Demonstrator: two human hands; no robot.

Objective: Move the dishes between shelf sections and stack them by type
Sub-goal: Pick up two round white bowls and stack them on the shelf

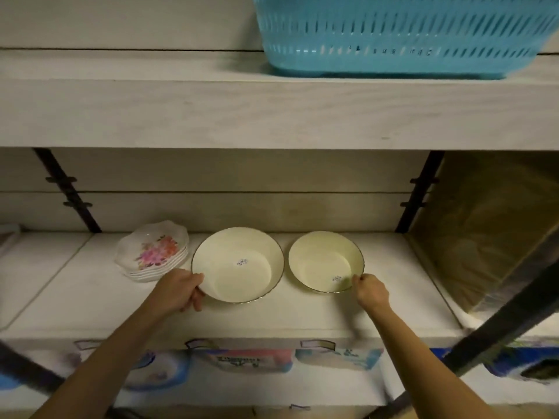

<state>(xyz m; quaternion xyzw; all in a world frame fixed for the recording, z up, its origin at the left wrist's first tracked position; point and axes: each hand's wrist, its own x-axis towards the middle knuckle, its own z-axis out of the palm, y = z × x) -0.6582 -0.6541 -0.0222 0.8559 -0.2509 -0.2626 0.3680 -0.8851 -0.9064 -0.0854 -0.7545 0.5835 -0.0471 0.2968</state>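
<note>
Your left hand [181,290] grips the near-left rim of the larger cream bowl [239,264], thumb on the edge and fingers curled beneath. Your right hand [370,290] pinches the near-right rim of the smaller cream bowl [325,261]. Both bowls lie between your hands, side by side, not touching. A stack of floral plates [154,252] sits just beyond your left hand; a blue basket [405,34] stands well above your right

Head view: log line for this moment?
left hand grips larger bowl rim | right hand pinches smaller bowl rim | floral plates stacked
</note>
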